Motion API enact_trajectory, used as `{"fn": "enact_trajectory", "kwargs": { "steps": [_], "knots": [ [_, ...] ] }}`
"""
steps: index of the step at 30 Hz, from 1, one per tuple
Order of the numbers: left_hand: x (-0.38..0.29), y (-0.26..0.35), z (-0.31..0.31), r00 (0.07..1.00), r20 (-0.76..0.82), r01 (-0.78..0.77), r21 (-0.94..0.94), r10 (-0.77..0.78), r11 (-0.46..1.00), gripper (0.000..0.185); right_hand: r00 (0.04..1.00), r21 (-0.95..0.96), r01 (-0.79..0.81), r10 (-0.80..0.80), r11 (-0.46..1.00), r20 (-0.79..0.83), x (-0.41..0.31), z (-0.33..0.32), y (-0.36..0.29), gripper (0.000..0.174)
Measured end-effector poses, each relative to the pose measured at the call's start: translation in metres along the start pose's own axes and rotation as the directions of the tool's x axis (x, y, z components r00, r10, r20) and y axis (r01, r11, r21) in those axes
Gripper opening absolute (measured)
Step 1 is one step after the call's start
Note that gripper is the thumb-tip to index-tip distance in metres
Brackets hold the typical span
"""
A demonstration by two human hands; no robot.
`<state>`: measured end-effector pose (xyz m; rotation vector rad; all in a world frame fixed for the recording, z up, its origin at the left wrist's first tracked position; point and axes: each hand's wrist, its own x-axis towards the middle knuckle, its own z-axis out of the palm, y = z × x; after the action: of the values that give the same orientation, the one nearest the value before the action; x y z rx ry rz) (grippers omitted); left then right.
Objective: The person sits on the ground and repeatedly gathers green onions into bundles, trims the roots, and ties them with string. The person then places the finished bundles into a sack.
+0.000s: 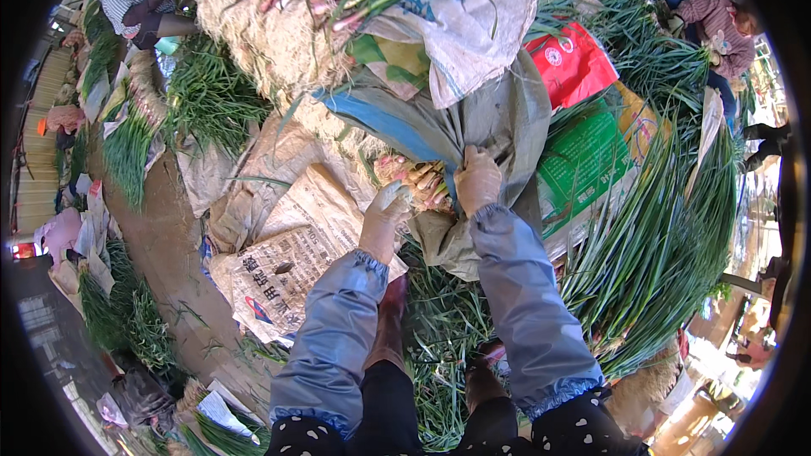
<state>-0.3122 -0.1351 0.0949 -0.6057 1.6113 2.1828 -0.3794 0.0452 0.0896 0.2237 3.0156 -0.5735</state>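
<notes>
My right hand (478, 180), in a pale work glove, is closed on the gathered edge of a grey plastic sheet (507, 114) with a blue band. Just left of it, my left hand (383, 218), also gloved, is bent beside the root ends of a bunch of green onions (421, 180). Whether its fingers grip anything cannot be made out. The onions' pinkish-white stems show under the sheet's lifted edge; the rest of them is covered. Below my left hand lies a printed woven sack (298, 266). Grey sleeve covers reach from both wrists to the elbows.
A large root-side-out onion pile (272, 44) rises ahead, partly under a white woven sack (481, 31). Red (570, 66) and green (583, 164) bags lie right, beside long onion leaves (652, 247). Loose leaves (443, 310) surround my boots. People work at upper left (136, 3) and upper right (719, 31).
</notes>
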Motion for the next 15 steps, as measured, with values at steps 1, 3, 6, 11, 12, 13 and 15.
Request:
{"fn": "enact_trajectory", "kwargs": {
  "steps": [1,3,6,11,12,13,15],
  "knots": [
    [0.003,0.012,0.008,1.0,-0.008,0.0,-0.035,0.0,0.999,0.065,0.999,0.047,0.017,-0.018,0.999,0.029,-0.009,-0.007,-0.001,0.028],
    [0.009,0.035,0.016,0.999,0.028,0.043,-0.165,-0.039,0.985,0.07,0.983,0.105,0.009,-0.028,0.994,0.18,-0.026,-0.028,-0.005,0.029],
    [0.008,0.067,0.019,0.985,0.084,0.17,-0.408,-0.148,0.897,0.072,0.819,0.7,-0.53,-0.074,-0.478,0.569,-0.041,-0.073,-0.019,0.055],
    [0.0,0.116,0.023,0.992,0.115,0.008,-0.466,0.052,0.885,0.063,0.855,0.832,-0.175,-0.338,0.526,0.393,-0.088,-0.151,-0.046,0.052],
    [0.0,0.126,0.022,0.995,0.074,-0.024,-0.473,0.067,0.881,0.062,0.807,0.87,-0.335,-0.366,0.361,0.463,-0.109,-0.164,-0.047,0.05],
    [0.001,0.135,0.021,0.997,0.011,-0.062,-0.468,0.076,0.881,0.061,0.858,0.864,-0.099,-0.398,0.493,0.325,-0.133,-0.176,-0.044,0.045],
    [-0.012,0.145,0.017,0.995,0.073,0.102,-0.525,-0.074,0.845,0.048,0.605,0.783,-0.609,-0.565,0.125,0.561,-0.191,-0.194,-0.03,0.033]
  ]
}}
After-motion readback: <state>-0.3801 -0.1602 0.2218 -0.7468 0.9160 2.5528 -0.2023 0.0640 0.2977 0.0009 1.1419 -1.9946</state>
